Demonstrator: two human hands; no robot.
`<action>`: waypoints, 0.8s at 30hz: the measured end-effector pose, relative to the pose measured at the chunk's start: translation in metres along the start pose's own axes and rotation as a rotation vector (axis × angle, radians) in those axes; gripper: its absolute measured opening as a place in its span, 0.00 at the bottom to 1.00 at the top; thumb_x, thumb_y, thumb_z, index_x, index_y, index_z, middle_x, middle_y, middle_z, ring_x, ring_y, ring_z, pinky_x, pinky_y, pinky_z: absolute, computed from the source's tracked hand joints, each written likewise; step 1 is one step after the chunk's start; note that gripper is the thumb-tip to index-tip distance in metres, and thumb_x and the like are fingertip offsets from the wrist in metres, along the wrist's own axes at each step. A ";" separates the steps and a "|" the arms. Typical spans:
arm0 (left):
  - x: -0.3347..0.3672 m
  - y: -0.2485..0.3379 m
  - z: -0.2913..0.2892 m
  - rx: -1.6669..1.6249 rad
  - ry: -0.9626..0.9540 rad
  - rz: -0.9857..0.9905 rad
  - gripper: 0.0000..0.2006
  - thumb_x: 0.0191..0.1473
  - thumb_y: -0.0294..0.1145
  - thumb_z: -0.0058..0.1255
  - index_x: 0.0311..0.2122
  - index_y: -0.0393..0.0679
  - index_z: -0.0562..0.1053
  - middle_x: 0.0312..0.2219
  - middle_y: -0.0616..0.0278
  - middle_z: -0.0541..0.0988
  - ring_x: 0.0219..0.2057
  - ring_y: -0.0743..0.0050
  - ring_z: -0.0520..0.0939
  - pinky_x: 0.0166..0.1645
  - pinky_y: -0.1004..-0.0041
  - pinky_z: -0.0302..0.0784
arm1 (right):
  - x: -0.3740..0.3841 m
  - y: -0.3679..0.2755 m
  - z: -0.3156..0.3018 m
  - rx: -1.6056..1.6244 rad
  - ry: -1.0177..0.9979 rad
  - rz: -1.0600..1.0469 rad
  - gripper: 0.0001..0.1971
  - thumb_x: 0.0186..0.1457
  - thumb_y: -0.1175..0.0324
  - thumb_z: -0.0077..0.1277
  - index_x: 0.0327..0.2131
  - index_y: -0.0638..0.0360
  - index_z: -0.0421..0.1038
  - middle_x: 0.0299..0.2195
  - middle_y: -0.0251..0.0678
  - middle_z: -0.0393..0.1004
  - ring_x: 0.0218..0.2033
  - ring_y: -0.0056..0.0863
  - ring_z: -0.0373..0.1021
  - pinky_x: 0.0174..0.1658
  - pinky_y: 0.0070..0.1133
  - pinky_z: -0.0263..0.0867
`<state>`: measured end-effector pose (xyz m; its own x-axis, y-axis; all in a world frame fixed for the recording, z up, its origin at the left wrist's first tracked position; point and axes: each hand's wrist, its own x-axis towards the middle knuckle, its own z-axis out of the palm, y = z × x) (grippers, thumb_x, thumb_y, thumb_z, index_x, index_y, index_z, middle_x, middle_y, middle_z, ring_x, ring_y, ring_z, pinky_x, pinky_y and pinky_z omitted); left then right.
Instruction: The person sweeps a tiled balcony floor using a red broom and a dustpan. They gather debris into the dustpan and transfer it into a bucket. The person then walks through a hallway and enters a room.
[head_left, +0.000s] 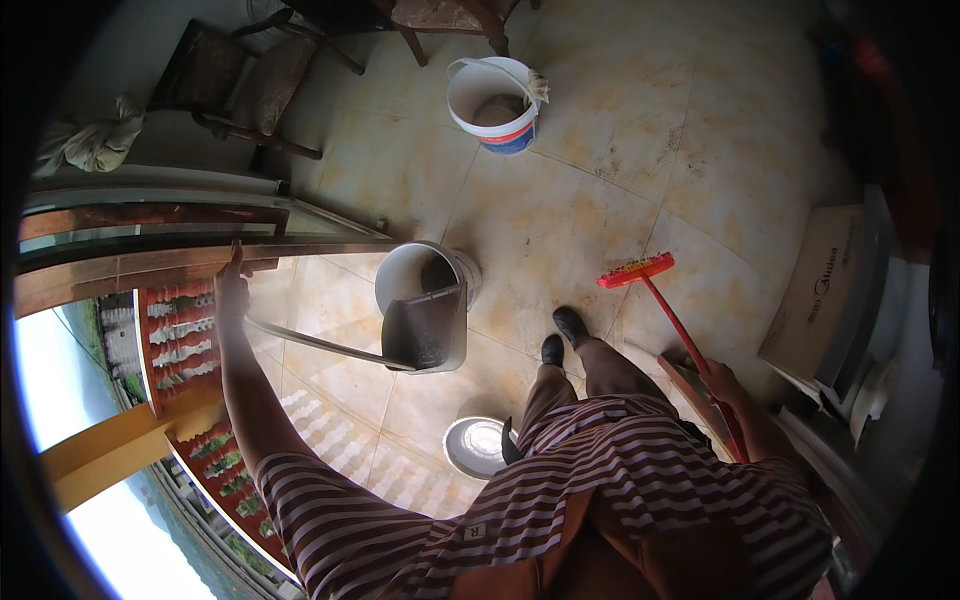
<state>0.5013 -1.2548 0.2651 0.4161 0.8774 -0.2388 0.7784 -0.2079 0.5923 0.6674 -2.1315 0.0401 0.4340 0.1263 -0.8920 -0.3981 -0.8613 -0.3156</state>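
Observation:
My left hand [232, 290] is closed on the end of a long-handled dustpan [424, 330], and a finger reaches up against the wooden edge of a sliding door [150, 262]. The grey pan hangs tilted in front of a pale bucket [388, 285] and hides part of it; something dark shows inside that bucket. On the right, my right hand [728, 388] grips the red handle of a broom [636, 269]. Its red head with yellowish bristles is turned up, out over the tiles.
A white bucket with a blue and red band [508, 140] stands farther off, a cloth on its rim. Near my feet is a round pale container [460, 450]. Wooden chairs [270, 90] stand far left, a cardboard box [812, 280] at right. A red balustrade [180, 330] lies beyond the door.

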 end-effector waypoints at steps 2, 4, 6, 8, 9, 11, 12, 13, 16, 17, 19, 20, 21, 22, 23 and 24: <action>-0.003 0.029 0.025 -0.042 -0.014 -0.096 0.22 0.57 0.53 0.45 0.22 0.45 0.70 0.11 0.73 0.61 0.09 0.83 0.57 0.12 0.81 0.48 | 0.002 0.020 0.003 -0.010 0.045 -0.040 0.16 0.55 0.65 0.41 0.47 0.54 0.68 0.14 0.33 0.65 0.11 0.23 0.64 0.17 0.23 0.68; -0.014 0.033 0.023 -0.044 -0.053 0.021 0.23 0.55 0.56 0.46 0.20 0.46 0.68 0.09 0.75 0.57 0.07 0.84 0.55 0.11 0.80 0.46 | 0.007 0.041 0.020 -0.014 0.060 -0.061 0.16 0.55 0.65 0.42 0.47 0.54 0.68 0.15 0.34 0.66 0.12 0.24 0.65 0.17 0.24 0.68; -0.041 0.049 0.036 -0.090 -0.046 -0.043 0.24 0.53 0.59 0.47 0.19 0.48 0.66 0.07 0.76 0.53 0.06 0.86 0.53 0.10 0.79 0.43 | 0.009 0.046 0.021 -0.028 0.070 -0.041 0.16 0.55 0.64 0.42 0.47 0.54 0.68 0.16 0.35 0.67 0.13 0.25 0.67 0.17 0.24 0.68; -0.063 0.047 0.031 -0.062 -0.018 -0.047 0.25 0.51 0.61 0.48 0.18 0.50 0.63 0.06 0.78 0.50 0.05 0.88 0.50 0.10 0.79 0.40 | -0.006 0.023 0.024 0.030 0.069 -0.012 0.16 0.55 0.64 0.44 0.47 0.55 0.68 0.17 0.35 0.68 0.14 0.25 0.68 0.17 0.24 0.69; -0.073 0.050 0.031 -0.097 -0.059 -0.068 0.25 0.52 0.61 0.47 0.18 0.50 0.63 0.06 0.78 0.50 0.05 0.88 0.50 0.10 0.79 0.39 | -0.013 0.017 0.024 0.061 0.074 -0.005 0.17 0.54 0.63 0.45 0.47 0.56 0.68 0.17 0.36 0.68 0.15 0.25 0.69 0.17 0.24 0.69; -0.092 0.048 0.033 -0.195 -0.137 -0.089 0.25 0.53 0.60 0.47 0.18 0.51 0.62 0.06 0.78 0.49 0.05 0.87 0.49 0.10 0.79 0.39 | -0.019 0.030 0.027 0.066 0.079 0.000 0.18 0.53 0.63 0.48 0.47 0.57 0.68 0.18 0.36 0.69 0.16 0.25 0.69 0.18 0.23 0.70; -0.105 0.048 0.036 -0.255 -0.174 -0.092 0.24 0.53 0.60 0.47 0.18 0.51 0.62 0.06 0.78 0.49 0.05 0.87 0.48 0.10 0.79 0.38 | -0.022 0.037 0.029 0.066 0.078 -0.002 0.18 0.52 0.63 0.49 0.47 0.57 0.68 0.18 0.36 0.69 0.16 0.25 0.70 0.18 0.23 0.70; -0.136 0.069 0.045 -0.340 -0.253 -0.092 0.24 0.54 0.58 0.47 0.18 0.52 0.60 0.06 0.78 0.49 0.05 0.87 0.48 0.10 0.79 0.38 | -0.017 0.058 0.030 0.063 0.080 -0.010 0.18 0.52 0.64 0.50 0.46 0.59 0.68 0.18 0.37 0.69 0.16 0.25 0.70 0.18 0.23 0.70; -0.201 0.080 0.054 -0.373 -0.360 0.048 0.23 0.56 0.54 0.46 0.17 0.52 0.58 0.07 0.78 0.51 0.05 0.89 0.50 0.09 0.80 0.38 | 0.004 0.118 0.044 0.127 0.077 0.012 0.17 0.50 0.66 0.53 0.43 0.63 0.67 0.21 0.39 0.71 0.18 0.26 0.71 0.18 0.23 0.71; -0.226 0.090 0.056 -0.380 -0.381 0.065 0.23 0.57 0.52 0.47 0.17 0.51 0.58 0.07 0.77 0.52 0.06 0.89 0.50 0.10 0.80 0.38 | 0.004 0.122 0.045 0.133 0.079 0.017 0.17 0.50 0.68 0.53 0.43 0.63 0.67 0.22 0.40 0.71 0.18 0.26 0.71 0.18 0.23 0.71; -0.256 0.102 0.059 -0.380 -0.397 0.122 0.22 0.57 0.52 0.47 0.18 0.49 0.59 0.07 0.77 0.52 0.06 0.90 0.50 0.10 0.80 0.38 | -0.002 0.128 0.044 0.132 0.099 0.009 0.18 0.50 0.70 0.54 0.44 0.64 0.66 0.24 0.42 0.73 0.19 0.27 0.72 0.19 0.23 0.72; -0.263 0.106 0.065 -0.377 -0.401 0.161 0.23 0.56 0.53 0.47 0.19 0.49 0.60 0.07 0.78 0.52 0.05 0.90 0.49 0.09 0.80 0.37 | -0.013 0.130 0.040 0.124 0.146 -0.003 0.19 0.50 0.70 0.54 0.46 0.63 0.66 0.25 0.43 0.73 0.19 0.28 0.73 0.19 0.23 0.72; -0.270 0.110 0.067 -0.391 -0.402 0.186 0.23 0.56 0.52 0.47 0.19 0.48 0.60 0.07 0.77 0.52 0.05 0.90 0.49 0.09 0.81 0.37 | -0.031 0.120 0.034 0.105 0.176 -0.017 0.15 0.50 0.67 0.53 0.42 0.63 0.69 0.22 0.41 0.73 0.18 0.27 0.72 0.19 0.23 0.71; -0.275 0.118 0.073 -0.405 -0.414 0.210 0.23 0.56 0.52 0.47 0.19 0.48 0.60 0.07 0.77 0.52 0.05 0.90 0.49 0.09 0.81 0.37 | -0.048 0.116 0.026 0.089 0.210 -0.021 0.13 0.51 0.64 0.52 0.38 0.62 0.72 0.20 0.39 0.74 0.16 0.26 0.72 0.20 0.23 0.70; -0.281 0.128 0.078 -0.416 -0.425 0.232 0.23 0.56 0.52 0.48 0.19 0.48 0.60 0.07 0.77 0.52 0.05 0.90 0.49 0.09 0.81 0.37 | -0.039 0.138 0.022 0.046 0.208 -0.007 0.13 0.51 0.65 0.52 0.37 0.63 0.71 0.19 0.38 0.74 0.16 0.26 0.72 0.20 0.22 0.70; -0.287 0.141 0.083 -0.419 -0.430 0.251 0.23 0.56 0.52 0.48 0.19 0.48 0.60 0.07 0.77 0.52 0.05 0.90 0.49 0.09 0.81 0.37 | -0.037 0.146 0.016 0.059 0.201 0.036 0.14 0.51 0.66 0.52 0.39 0.62 0.71 0.20 0.40 0.74 0.17 0.27 0.73 0.21 0.23 0.70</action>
<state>0.5307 -1.5719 0.3527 0.7800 0.5549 -0.2891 0.4200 -0.1218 0.8993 0.5800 -2.2545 0.0220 0.5690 -0.0102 -0.8223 -0.4603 -0.8325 -0.3082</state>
